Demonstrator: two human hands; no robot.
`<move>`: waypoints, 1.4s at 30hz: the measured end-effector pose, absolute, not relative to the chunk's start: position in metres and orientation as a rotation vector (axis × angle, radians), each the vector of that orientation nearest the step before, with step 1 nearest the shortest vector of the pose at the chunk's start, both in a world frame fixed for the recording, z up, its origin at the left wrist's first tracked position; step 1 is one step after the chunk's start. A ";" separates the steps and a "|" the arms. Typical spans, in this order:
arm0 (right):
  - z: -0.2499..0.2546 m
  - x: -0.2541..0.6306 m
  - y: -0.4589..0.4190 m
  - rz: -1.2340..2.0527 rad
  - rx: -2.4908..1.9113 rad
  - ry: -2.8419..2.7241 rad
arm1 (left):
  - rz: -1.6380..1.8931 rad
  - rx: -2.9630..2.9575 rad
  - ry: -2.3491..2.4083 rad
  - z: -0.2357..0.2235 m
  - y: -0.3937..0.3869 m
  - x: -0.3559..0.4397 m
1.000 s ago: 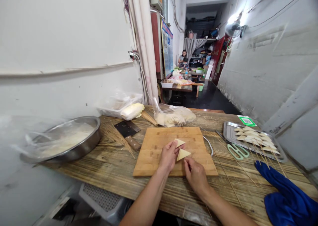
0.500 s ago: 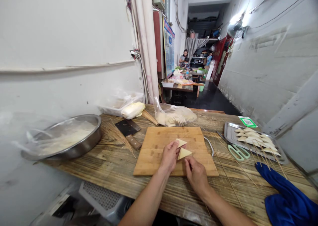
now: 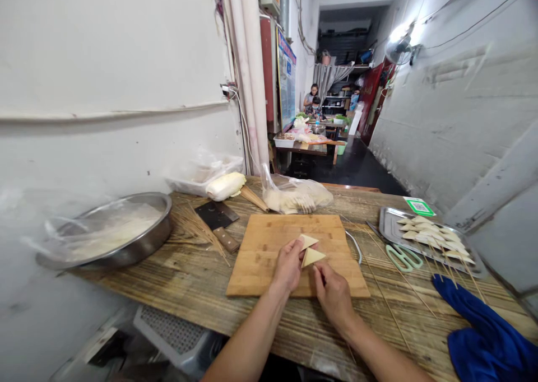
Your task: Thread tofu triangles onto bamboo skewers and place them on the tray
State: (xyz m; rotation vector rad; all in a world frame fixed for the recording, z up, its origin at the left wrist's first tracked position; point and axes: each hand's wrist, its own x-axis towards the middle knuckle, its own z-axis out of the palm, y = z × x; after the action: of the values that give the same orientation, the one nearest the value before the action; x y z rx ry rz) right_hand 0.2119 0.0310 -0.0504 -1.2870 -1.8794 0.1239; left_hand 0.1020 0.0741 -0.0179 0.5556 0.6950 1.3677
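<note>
Over the wooden cutting board (image 3: 260, 247), my left hand (image 3: 288, 265) is closed, pinching a pale yellow triangular piece (image 3: 309, 241) that looks like folded tofu skin. A second pale triangle (image 3: 313, 256) sits just below it, between the two hands. My right hand (image 3: 333, 288) is closed at that triangle's lower edge, fingers round a thin bamboo skewer (image 3: 351, 353), whose lower end shows beneath the wrist. The skewer's upper part is hidden by hand and triangles. To the right, a metal tray (image 3: 389, 219) holds several skewered triangles (image 3: 432, 236).
Left of the board lie a cleaver (image 3: 225, 237), loose skewers (image 3: 197, 225) and a metal basin (image 3: 155, 233). A plastic bag (image 3: 294, 194) and napa cabbage (image 3: 226, 186) are behind. Green-handled scissors (image 3: 403, 257) and a blue cloth (image 3: 483, 331) lie right. Two people (image 3: 313, 99) are far back.
Both hands and the triangles have shifted very slightly to the right and upward. Their hold looks the same, and nothing else has visibly moved.
</note>
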 end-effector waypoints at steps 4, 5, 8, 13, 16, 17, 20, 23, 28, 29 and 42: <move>-0.047 0.215 0.037 0.154 -1.291 -1.812 | 1.256 0.560 0.624 -0.020 0.071 0.104; -0.045 0.216 0.038 0.161 -1.294 -1.791 | 1.226 0.571 0.623 -0.021 0.070 0.105; -0.042 0.217 0.040 0.182 -1.294 -1.746 | 1.191 0.570 0.664 -0.025 0.070 0.108; -0.045 0.216 0.035 0.226 -1.300 -1.780 | 1.265 0.503 0.701 -0.026 0.074 0.105; -0.050 0.214 0.032 0.214 -1.282 -1.833 | 1.293 0.445 0.713 -0.024 0.077 0.100; -0.051 0.213 0.031 0.214 -1.272 -1.841 | 1.294 0.433 0.726 -0.024 0.077 0.099; -0.054 0.212 0.031 0.215 -1.250 -1.843 | 1.284 0.422 0.751 -0.024 0.077 0.099; -0.054 0.212 0.031 0.193 -1.249 -1.840 | 1.274 0.430 0.744 -0.025 0.077 0.101; -0.051 0.212 0.032 0.188 -1.256 -1.818 | 1.250 0.442 0.745 -0.028 0.073 0.107; -0.049 0.212 0.033 0.196 -1.254 -1.808 | 1.244 0.444 0.740 -0.028 0.073 0.108; -0.053 0.214 0.029 0.244 -1.187 -1.895 | 1.432 0.448 0.705 -0.019 0.089 0.084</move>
State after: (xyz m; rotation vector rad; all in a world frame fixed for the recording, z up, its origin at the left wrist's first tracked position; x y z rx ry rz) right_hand 0.2138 0.0290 -0.0529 -1.1873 -1.8950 0.2436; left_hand 0.0844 0.0888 -0.0193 0.4484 0.7046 1.4321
